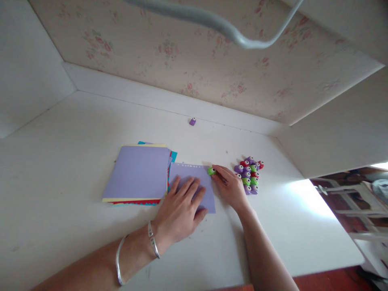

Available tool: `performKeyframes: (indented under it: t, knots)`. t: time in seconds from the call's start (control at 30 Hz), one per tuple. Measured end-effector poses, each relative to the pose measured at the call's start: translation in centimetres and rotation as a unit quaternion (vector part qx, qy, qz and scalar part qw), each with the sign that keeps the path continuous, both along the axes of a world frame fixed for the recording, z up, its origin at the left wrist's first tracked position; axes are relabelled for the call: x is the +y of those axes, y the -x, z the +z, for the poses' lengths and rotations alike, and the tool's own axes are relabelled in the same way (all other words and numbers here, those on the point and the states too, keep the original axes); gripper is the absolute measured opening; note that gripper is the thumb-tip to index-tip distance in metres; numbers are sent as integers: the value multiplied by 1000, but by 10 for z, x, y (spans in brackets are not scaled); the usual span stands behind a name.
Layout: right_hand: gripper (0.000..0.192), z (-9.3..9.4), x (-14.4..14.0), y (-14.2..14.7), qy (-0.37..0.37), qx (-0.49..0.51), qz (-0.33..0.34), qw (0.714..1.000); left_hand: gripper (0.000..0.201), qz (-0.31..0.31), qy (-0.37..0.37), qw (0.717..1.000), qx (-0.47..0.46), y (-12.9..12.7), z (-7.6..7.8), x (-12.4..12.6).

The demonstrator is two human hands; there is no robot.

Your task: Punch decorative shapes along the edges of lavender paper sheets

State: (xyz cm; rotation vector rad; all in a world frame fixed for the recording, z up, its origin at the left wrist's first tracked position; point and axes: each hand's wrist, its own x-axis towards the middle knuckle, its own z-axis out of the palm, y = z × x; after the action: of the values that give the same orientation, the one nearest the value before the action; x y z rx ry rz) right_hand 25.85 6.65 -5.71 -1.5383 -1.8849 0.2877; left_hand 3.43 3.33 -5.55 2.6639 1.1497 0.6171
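Note:
A sheet of purple paper (209, 202) lies on the white desktop, with a row of small punched holes along its far edge. My left hand (183, 206) rests flat on it, fingers spread. At the sheet's far right corner is a small green craft punch (211, 171) with a white, eye-like button on top. My right hand (230, 186) grips this punch between thumb and fingers. Just right of that hand, a cluster of similar craft punches (247, 174) in purple, red and green stands close together.
Left of the sheet lies a stack of coloured paper (138, 171), purple on top, with yellow, red and blue edges showing. One purple punch (192, 121) stands by the back wall. A white cable (194, 14) hangs across the top. The desk (287, 234) ends at the right.

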Motion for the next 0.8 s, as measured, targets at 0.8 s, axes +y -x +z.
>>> performKeyframes:
  t: [0.8]
  knots:
    - [36,11,-6,-5,135,93,-80,983,44,-23,6,1000,12,2,-2,-1]
